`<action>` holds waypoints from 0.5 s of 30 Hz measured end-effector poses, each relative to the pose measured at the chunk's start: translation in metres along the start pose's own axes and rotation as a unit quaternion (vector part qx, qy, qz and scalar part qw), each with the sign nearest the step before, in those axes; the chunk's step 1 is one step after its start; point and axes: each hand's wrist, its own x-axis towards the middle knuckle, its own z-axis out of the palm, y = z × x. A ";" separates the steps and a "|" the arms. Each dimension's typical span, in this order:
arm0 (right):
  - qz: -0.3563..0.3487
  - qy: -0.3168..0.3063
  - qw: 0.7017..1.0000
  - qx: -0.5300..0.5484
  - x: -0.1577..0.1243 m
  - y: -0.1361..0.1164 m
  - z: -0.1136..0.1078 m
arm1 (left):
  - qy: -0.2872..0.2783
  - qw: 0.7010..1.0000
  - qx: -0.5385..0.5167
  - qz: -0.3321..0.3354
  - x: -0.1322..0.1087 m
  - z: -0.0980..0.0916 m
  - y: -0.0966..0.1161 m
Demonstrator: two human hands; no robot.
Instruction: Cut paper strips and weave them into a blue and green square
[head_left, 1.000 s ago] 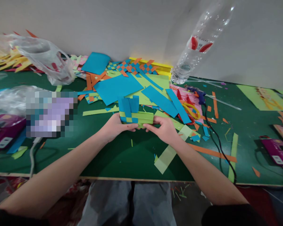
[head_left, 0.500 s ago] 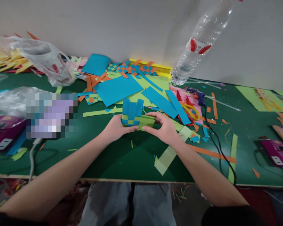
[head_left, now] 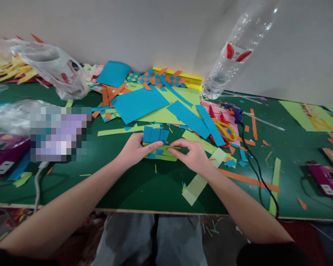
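Observation:
Between my hands is a small woven piece of blue and green paper strips [head_left: 155, 136], held above the green table. Its blue strips stand up at the back, and its green strips reach toward the right. My left hand [head_left: 135, 150] is closed on the left side of the weave, the thumb lying across its front. With thumb and fingertips, my right hand [head_left: 191, 154] pinches a green strip end at the right. Fingers behind the paper are partly hidden. Just beyond lie blue paper sheets [head_left: 140, 105] and a pale green strip [head_left: 122, 130].
Finished-looking blue and orange weaves [head_left: 158, 79] lie by the wall. A plastic bottle [head_left: 227, 62] leans there. Scissors with yellow handles [head_left: 226, 129], a glue gun [head_left: 234, 112] with a black cable, and paper scraps are at right. A plastic bag [head_left: 55, 70] and a blurred-out device [head_left: 61, 135] are left.
The woven paper has tilted, so its lower checkered part now shows below my left thumb. My left thumb has moved up across it, and my right fingers have closed on a green strip.

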 end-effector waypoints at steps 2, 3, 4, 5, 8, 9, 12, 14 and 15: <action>0.008 -0.002 1.000 0.003 0.000 0.001 0.001 | 0.014 1.000 0.004 -0.005 0.000 -0.001 -0.001; 0.012 -0.002 1.000 0.003 0.000 0.001 0.001 | 0.023 1.000 0.002 -0.007 0.000 -0.001 -0.002; 0.014 -0.003 1.000 0.003 0.000 0.002 0.001 | 0.033 0.999 0.000 -0.008 0.001 -0.001 -0.003; 0.016 -0.003 1.000 0.003 0.001 0.002 0.001 | 0.042 0.999 -0.001 -0.007 0.001 -0.001 -0.004; 0.017 -0.002 1.000 -0.001 0.001 0.005 0.000 | 0.062 0.998 -0.010 -0.010 0.002 -0.001 -0.006; 0.018 0.001 1.000 -0.002 0.002 0.006 0.000 | 0.069 0.997 -0.015 -0.015 0.002 -0.001 -0.006; 0.025 0.007 1.000 0.001 0.003 0.008 -0.003 | 0.091 0.995 -0.024 -0.027 0.002 -0.001 -0.005; 0.029 0.007 1.000 0.007 0.005 0.010 -0.004 | 0.111 0.993 -0.022 -0.025 0.002 -0.001 -0.005; 0.033 0.006 0.999 0.011 0.005 0.010 -0.005 | 0.120 0.992 -0.021 -0.023 0.003 -0.002 -0.005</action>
